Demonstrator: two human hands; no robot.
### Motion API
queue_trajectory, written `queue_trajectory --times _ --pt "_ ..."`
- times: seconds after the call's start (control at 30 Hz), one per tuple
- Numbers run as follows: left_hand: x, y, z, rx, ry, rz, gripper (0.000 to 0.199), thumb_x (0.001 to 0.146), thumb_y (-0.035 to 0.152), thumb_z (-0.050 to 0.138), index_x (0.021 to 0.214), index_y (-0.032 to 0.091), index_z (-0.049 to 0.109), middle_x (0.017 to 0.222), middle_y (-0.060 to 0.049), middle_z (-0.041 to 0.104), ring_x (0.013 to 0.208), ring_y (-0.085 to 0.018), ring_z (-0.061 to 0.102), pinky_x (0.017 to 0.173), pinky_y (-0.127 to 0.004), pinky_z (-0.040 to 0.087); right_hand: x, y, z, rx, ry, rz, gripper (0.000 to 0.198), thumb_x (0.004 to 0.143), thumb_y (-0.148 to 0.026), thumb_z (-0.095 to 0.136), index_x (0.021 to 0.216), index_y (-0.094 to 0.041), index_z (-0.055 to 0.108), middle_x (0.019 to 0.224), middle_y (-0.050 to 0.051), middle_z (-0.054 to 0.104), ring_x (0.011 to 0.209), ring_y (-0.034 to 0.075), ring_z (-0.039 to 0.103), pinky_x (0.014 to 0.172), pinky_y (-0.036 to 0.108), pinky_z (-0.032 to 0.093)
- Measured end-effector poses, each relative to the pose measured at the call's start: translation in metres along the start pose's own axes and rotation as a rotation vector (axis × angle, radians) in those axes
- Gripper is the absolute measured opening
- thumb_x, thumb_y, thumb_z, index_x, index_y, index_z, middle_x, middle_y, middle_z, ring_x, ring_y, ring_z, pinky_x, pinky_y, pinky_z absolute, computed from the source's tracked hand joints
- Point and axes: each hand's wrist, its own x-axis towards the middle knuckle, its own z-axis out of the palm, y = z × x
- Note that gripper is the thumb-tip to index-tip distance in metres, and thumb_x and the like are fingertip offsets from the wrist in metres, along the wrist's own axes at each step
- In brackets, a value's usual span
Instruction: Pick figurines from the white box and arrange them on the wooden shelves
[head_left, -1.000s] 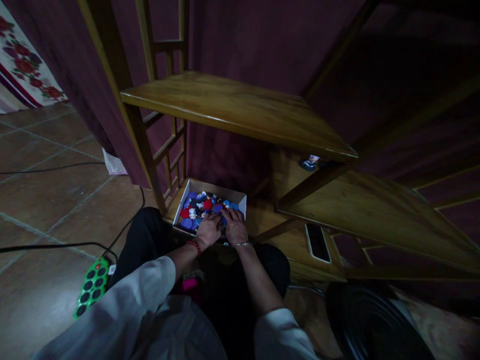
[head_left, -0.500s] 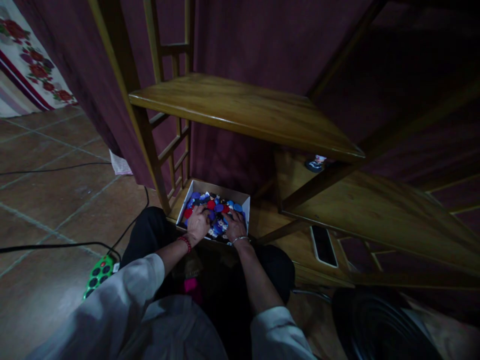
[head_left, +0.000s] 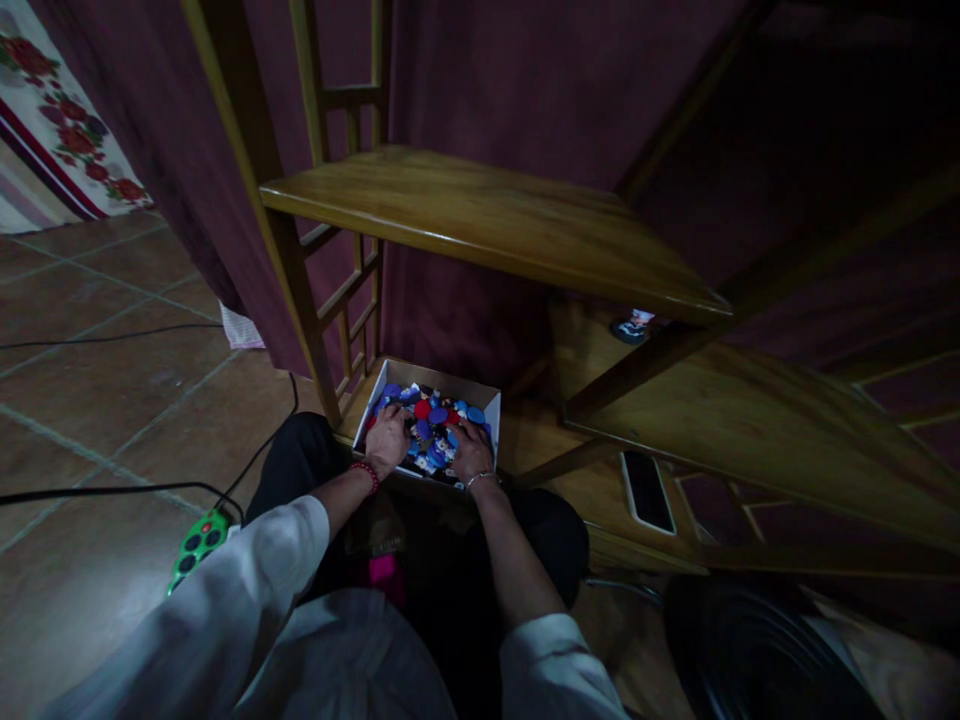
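On the low wooden shelf stands a shallow white box [head_left: 491, 405] full of small figurines [head_left: 435, 455] with round red, blue and purple bases. Both my hands reach into it. My left hand [head_left: 388, 436], with a red bead bracelet at the wrist, rests on the pieces at the left side, fingers loosely apart. Over on the right side, my right hand [head_left: 471, 450], wearing a silver bangle, lies on the figurines with its fingers spread. I see no piece clearly gripped in either hand, though the fingertips are partly lost among the pieces.
A bare wooden shelf board [head_left: 480, 210] juts out above the box. Further right are a white-framed phone [head_left: 646, 490] and one small figurine [head_left: 632, 328] on other boards. A green power strip [head_left: 199, 548] with cables lies on the tiled floor at left.
My left hand has shifted a little to the left across the figurines, towards the box's left wall. My right hand stays almost in the same place.
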Motion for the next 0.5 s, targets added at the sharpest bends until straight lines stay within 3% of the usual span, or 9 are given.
queue_trajectory --times 0.2,0.5 --pt "0.004 0.001 -0.002 0.011 -0.022 -0.069 0.033 0.079 0.019 0.046 0.112 0.026 0.051 0.107 -0.006 0.054 0.104 -0.022 0.048 0.082 -0.031 0.045 0.001 0.001 0.001 0.006 0.004 0.020 0.059 0.061 0.003 0.046 0.112 -0.021 0.059 0.124 0.007 0.051 0.109 0.024 0.045 0.094 0.036 0.039" --pt "0.012 -0.002 -0.002 -0.102 -0.023 -0.183 0.019 0.083 0.026 0.046 0.100 0.024 0.053 0.098 -0.004 0.059 0.096 -0.017 0.053 0.079 -0.028 0.044 0.000 0.000 0.002 0.063 0.061 0.020 0.054 0.064 0.001 0.044 0.110 -0.021 0.061 0.119 0.007 0.054 0.109 0.023 0.046 0.094 0.035 0.040"
